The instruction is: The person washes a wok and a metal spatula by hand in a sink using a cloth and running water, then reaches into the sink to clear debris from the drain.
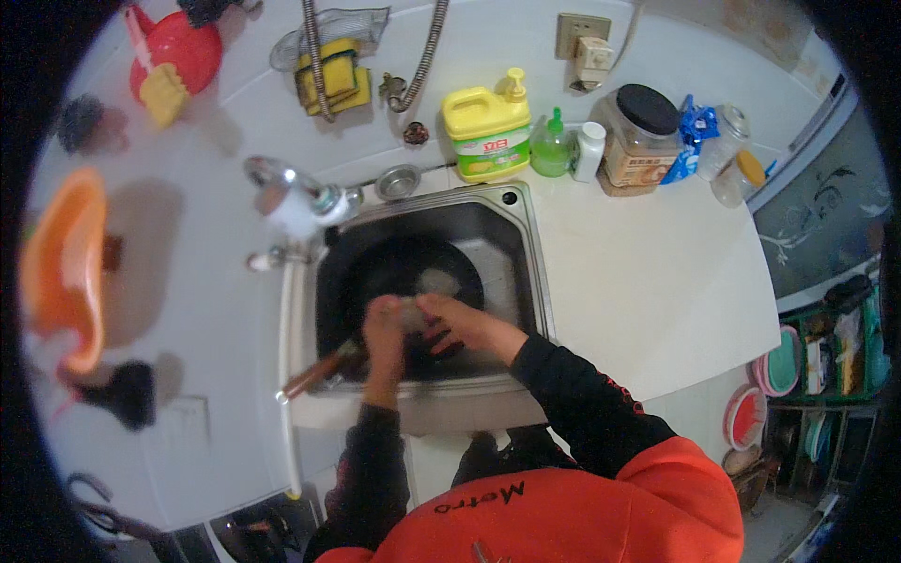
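Observation:
A black wok [408, 260] sits in the stainless steel sink [529, 281], its wooden handle [317, 376] resting across the near left rim. Above the wok, my left hand [385, 341] pinches a small pale object [412, 314], too blurred to name. From the other side my right hand [461, 325] grips the same object, thumb on top and fingers curled below. A whitish patch [438, 283] shows inside the wok behind my hands; whether it is a thing or a reflection I cannot tell. The faucet [303, 193] stands at the sink's left.
Behind the sink are a yellow detergent jug [487, 137], a green pump bottle [552, 151], a white bottle [588, 153] and a black-lidded jar [640, 141]. Yellow sponges [338, 81] hang on the wall. A white counter [654, 281] extends right. An orange basin [67, 274] hangs left.

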Action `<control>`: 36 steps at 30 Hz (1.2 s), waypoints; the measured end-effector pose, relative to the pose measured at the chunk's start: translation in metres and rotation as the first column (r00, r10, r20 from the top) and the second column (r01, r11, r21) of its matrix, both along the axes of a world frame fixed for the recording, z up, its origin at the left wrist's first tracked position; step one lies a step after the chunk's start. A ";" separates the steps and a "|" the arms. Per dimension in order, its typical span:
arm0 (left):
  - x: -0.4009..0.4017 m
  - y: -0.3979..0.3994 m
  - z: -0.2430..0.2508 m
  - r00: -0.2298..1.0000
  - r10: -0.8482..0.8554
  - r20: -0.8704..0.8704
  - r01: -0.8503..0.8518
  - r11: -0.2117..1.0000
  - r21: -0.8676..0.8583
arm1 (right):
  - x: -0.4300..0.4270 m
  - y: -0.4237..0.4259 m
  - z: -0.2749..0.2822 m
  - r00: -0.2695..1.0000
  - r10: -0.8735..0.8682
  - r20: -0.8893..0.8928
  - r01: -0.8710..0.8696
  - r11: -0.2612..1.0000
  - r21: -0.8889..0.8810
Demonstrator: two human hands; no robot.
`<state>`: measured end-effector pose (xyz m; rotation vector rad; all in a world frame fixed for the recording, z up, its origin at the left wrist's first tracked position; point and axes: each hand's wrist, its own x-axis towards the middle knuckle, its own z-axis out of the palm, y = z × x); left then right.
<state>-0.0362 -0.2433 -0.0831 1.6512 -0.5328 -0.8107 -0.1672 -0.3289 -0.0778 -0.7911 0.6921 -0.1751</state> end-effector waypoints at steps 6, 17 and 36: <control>-0.070 0.013 0.035 0.927 -0.374 -0.037 0.366 0.921 -0.137 | -0.043 -0.013 0.000 0.933 -0.311 0.178 0.317 0.948 -0.006; 0.011 0.147 0.008 0.897 -0.154 0.414 0.084 0.980 0.183 | -0.186 -0.057 0.020 0.626 -0.754 -0.199 -0.476 -0.167 -0.864; 0.049 0.205 -0.012 0.678 0.347 0.647 -0.464 0.886 0.011 | 0.048 -0.116 0.168 0.971 -0.186 -0.152 -0.223 -0.469 -0.854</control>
